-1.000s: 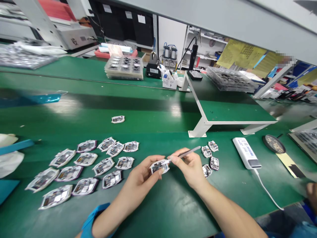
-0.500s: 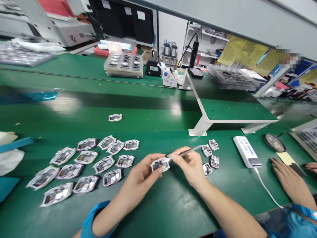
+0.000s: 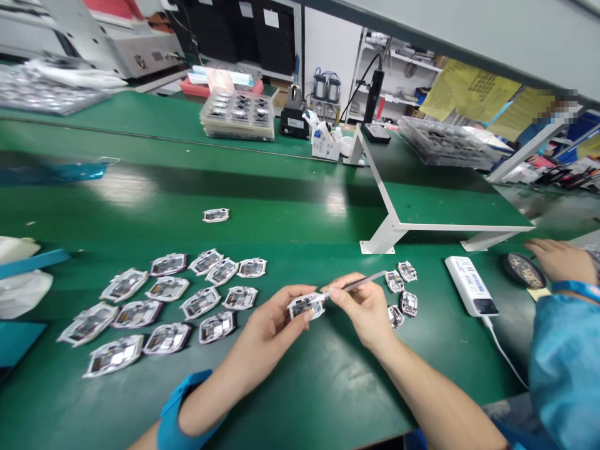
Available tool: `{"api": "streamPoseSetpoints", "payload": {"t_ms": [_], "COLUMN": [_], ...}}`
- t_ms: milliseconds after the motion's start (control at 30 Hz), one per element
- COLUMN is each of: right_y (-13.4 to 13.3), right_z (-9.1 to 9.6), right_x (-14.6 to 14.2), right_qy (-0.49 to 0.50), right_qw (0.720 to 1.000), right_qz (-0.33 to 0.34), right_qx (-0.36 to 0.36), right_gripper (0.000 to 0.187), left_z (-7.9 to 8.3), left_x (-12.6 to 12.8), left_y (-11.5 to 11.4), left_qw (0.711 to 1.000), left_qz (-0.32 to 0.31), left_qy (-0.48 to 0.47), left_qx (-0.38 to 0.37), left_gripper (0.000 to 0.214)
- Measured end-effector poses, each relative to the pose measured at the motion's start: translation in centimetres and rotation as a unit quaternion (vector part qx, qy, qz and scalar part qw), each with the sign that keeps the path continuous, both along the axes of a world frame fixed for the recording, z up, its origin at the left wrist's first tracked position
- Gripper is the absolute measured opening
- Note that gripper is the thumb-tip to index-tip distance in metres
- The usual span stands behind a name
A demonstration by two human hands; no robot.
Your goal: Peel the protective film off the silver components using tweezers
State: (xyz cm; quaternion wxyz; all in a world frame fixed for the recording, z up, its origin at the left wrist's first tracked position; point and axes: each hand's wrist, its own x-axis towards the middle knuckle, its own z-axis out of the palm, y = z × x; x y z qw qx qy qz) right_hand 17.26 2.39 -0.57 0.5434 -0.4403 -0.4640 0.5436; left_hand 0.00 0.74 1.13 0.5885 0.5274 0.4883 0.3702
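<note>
White-framed circuit module (image 3: 305,306) sits pinched in the left hand (image 3: 274,315), over the green bench (image 3: 300,400); the right hand (image 3: 363,309) grips a slim metal tool (image 3: 363,280), its tip at the module's edge, smaller modules (image 3: 402,295) just right

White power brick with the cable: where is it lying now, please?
In the head view, the white power brick lies on the green bench, right of the small modules.
</note>
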Motion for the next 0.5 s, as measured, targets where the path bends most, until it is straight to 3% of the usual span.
{"api": "streamPoseSetpoints", "payload": {"t_ms": [233,500], "right_y": [-0.02,-0.3], "right_z": [-0.1,0.14], "right_x": [-0.07,-0.1], "right_qy": [-0.023,-0.048], "right_qw": [1.0,0.997], "right_qz": [-0.002,-0.004], "right_qx": [0.006,0.066], "right_gripper": [0.01,0.005], "left_z": [0.21,0.78], "left_x": [-0.03,-0.29], "left_y": [0.05,0.02], "left_qw": [1.0,1.0], "left_qz": [0.005,0.009], "left_qy": [-0.003,0.001], "left_qx": [-0.002,-0.01], "left_gripper": [0.031,0.032]}}
